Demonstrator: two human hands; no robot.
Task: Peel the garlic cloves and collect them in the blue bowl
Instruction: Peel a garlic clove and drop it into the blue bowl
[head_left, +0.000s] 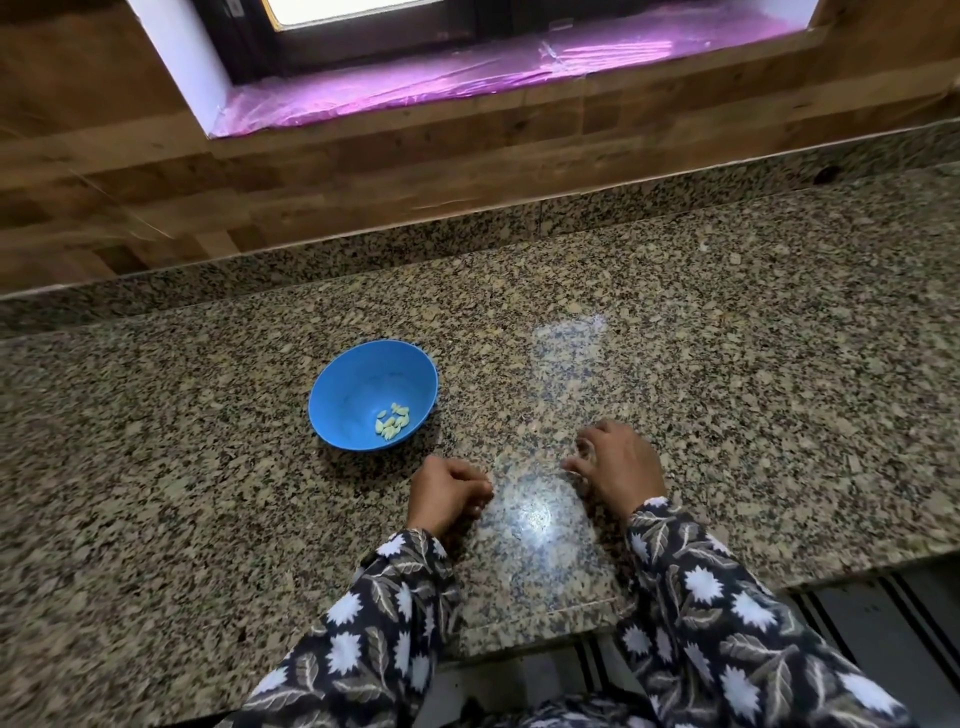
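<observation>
The blue bowl (347, 395) stands on the granite counter, left of centre, with several peeled pale garlic cloves (392, 422) in its near right part. A clear board (540, 551) lies flat on the counter in front of me. My left hand (445, 493) sits just below and right of the bowl, fingers closed at the board's left edge. My right hand (618, 465) reaches over the board's right edge, its fingers curled down onto it. No unpeeled garlic or skins show.
The granite counter (779, 389) stretches to both sides, with a low granite upstand and a wood-patterned wall behind. A window sill (467, 78) covered in purple film sits above. The counter's front edge runs below my patterned sleeves, with a striped floor mat (883, 623) beyond.
</observation>
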